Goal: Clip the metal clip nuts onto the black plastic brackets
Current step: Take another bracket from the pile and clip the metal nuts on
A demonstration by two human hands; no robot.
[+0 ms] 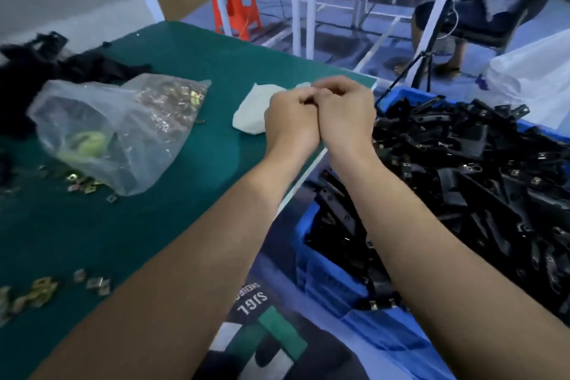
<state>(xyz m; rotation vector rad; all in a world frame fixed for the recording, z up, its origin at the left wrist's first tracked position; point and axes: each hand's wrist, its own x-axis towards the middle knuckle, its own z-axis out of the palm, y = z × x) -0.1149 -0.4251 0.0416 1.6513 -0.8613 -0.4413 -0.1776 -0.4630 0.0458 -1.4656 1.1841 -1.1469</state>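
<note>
Forearms reach out from the camera toward the table's edge, where the left hand [290, 117] and right hand [345, 111] press together, backs up, fingers curled. Whatever they grip is hidden; I cannot tell. Black plastic brackets [462, 170] fill the blue crate [311, 225]. Metal clip nuts [83, 185] lie loose on the green table [200, 71] by their bag [123, 133]. A nut slipping here would likely drop between table and crate.

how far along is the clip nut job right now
Done: the blue bin holds a heap of black brackets, many showing metal clips. In hand: left hand and right hand are pressed together, fingers curled, whatever they hold hidden. Left: the plastic bag holds plenty of clip nuts, loose clip nuts lie on the table, and a dark pile sits far left.
</note>
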